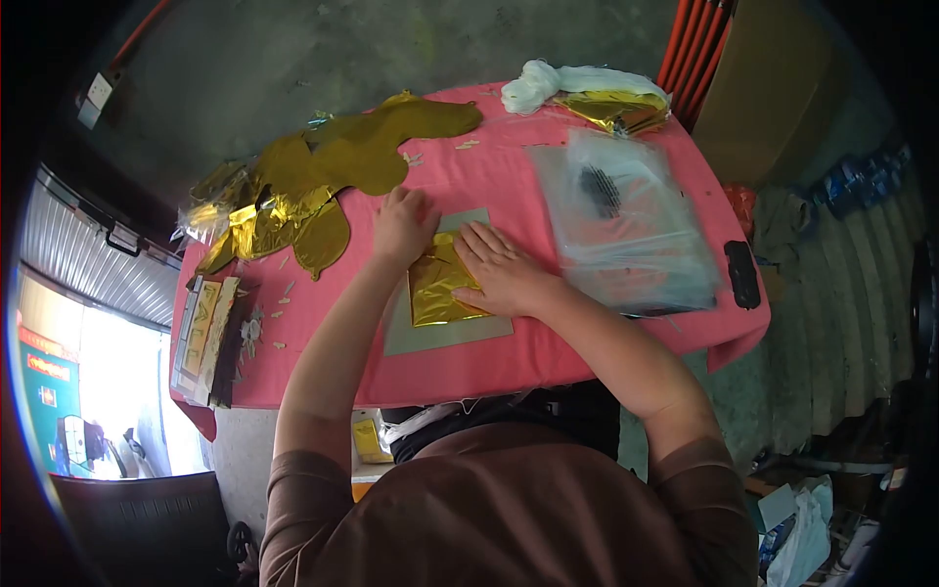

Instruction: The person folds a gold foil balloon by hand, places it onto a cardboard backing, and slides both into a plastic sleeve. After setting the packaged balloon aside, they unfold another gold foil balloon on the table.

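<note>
A folded sheet of shiny gold foil [437, 293] lies on a grey rectangular board [409, 339] at the near middle of the table. My right hand [501, 272] rests flat on the foil's right side, fingers stretched out. At the board's upper left is my left hand [403, 227], its fingers bent together beside the foil's top corner; whatever they pinch is hidden. Beyond it, to the left, spreads a pile of flat gold foil balloons [352, 147], some crinkled and glossy, others dull.
Clear plastic bags [636, 235] are stacked on the right of the pink-covered table [333, 372]. A black phone-like object [742, 275] lies at the right edge. White string [597, 80] and gold foil [626, 112] sit at the back. A box [203, 338] stands at left.
</note>
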The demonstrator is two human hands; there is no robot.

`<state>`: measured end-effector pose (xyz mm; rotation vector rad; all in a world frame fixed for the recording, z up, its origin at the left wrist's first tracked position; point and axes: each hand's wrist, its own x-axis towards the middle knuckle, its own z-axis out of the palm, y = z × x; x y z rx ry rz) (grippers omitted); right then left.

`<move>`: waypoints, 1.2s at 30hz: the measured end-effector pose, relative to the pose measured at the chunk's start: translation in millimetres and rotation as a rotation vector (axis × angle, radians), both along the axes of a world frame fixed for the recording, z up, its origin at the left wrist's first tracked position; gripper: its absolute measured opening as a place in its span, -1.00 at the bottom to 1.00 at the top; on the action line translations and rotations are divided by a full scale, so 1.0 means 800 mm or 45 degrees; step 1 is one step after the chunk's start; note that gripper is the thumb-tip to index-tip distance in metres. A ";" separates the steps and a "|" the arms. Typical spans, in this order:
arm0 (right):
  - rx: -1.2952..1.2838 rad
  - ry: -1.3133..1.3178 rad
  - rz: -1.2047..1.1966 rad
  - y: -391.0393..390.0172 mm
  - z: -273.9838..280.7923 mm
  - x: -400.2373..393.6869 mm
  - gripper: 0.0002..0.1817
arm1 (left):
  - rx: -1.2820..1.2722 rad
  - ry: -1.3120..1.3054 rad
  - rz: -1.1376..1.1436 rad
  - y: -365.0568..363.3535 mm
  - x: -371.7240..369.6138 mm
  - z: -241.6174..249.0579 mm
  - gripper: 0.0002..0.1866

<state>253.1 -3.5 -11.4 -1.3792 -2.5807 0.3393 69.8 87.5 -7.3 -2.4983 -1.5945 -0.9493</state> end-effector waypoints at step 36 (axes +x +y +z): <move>-0.071 0.228 0.118 0.000 0.011 0.005 -0.20 | 0.008 -0.276 -0.785 -0.073 0.083 0.083 -0.89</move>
